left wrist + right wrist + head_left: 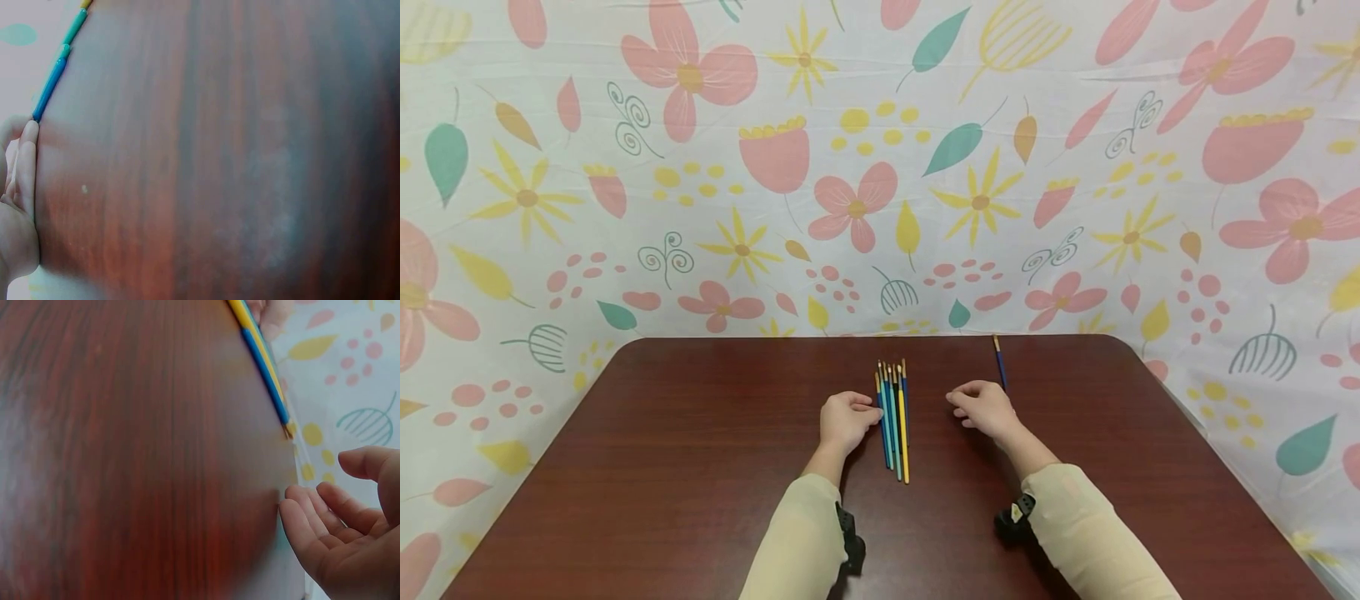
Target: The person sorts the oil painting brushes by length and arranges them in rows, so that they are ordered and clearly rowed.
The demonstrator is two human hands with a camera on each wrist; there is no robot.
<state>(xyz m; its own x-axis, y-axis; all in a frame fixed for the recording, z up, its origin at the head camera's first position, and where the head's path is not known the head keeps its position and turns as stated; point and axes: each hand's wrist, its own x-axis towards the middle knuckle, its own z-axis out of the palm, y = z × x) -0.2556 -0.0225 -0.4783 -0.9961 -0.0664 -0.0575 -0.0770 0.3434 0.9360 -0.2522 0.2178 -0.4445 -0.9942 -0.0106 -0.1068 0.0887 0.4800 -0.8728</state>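
Note:
Several paintbrushes (893, 425), mostly blue and teal, lie side by side in a loose bundle, bristles toward the far edge. A yellow paintbrush (903, 442) lies along the bundle's right side. My left hand (847, 421) rests at the bundle's left side, fingertips right at the outermost blue handle. The left wrist view shows those fingers beside a blue brush (50, 90). To the right of the bundle and apart from it, my right hand (987, 408) holds nothing, its fingers loosely bent. A single dark-blue paintbrush (1001, 365) lies just beyond that hand, its lower end hidden.
The brushes lie on a dark reddish-brown table (700, 433) with rounded far corners. Behind it hangs a white cloth (925, 250) printed with flowers and leaves. Each wrist carries a black camera, the right one (1015, 521) close over the tabletop.

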